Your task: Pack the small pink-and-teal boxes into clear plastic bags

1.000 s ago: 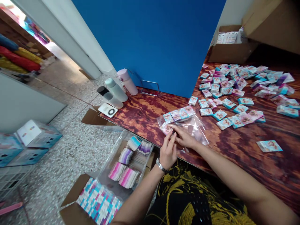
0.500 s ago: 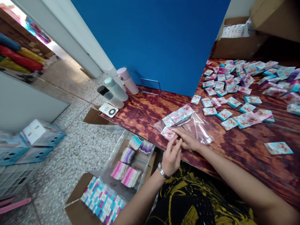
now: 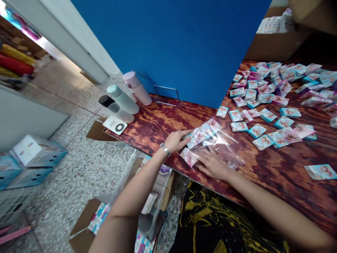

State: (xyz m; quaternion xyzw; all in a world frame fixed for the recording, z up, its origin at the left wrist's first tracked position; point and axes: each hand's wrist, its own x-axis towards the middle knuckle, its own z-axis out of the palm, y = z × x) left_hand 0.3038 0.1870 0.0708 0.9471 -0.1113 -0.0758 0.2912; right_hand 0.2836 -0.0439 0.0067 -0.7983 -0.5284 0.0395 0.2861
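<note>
A clear plastic bag (image 3: 223, 149) lies on the table with a slanting row of small boxes (image 3: 201, 133) in it, printed with hands in blue, purple and pink. My left hand (image 3: 175, 141), with a metal watch at the wrist, grips the bag at the row's near left end, thumb and fingers on either side of the end box. My right hand (image 3: 212, 163) lies low and flat at the bag, fingers stretched out. Its fingertips touch a pink box (image 3: 189, 157) lying below the row. Whether that hand is inside the bag or on top, I cannot tell.
Many loose boxes (image 3: 263, 96) cover the table's right side. Bottles (image 3: 138, 89), a white device (image 3: 115, 125) and a wire stand (image 3: 166, 95) line the far left, by a blue panel (image 3: 171, 45). Below the edge stand open cartons (image 3: 83, 225) with boxes.
My left hand has left the pink box and moved up and left to the end of the row. My right hand stays at the bag, fingers flatter. The view has shifted slightly.
</note>
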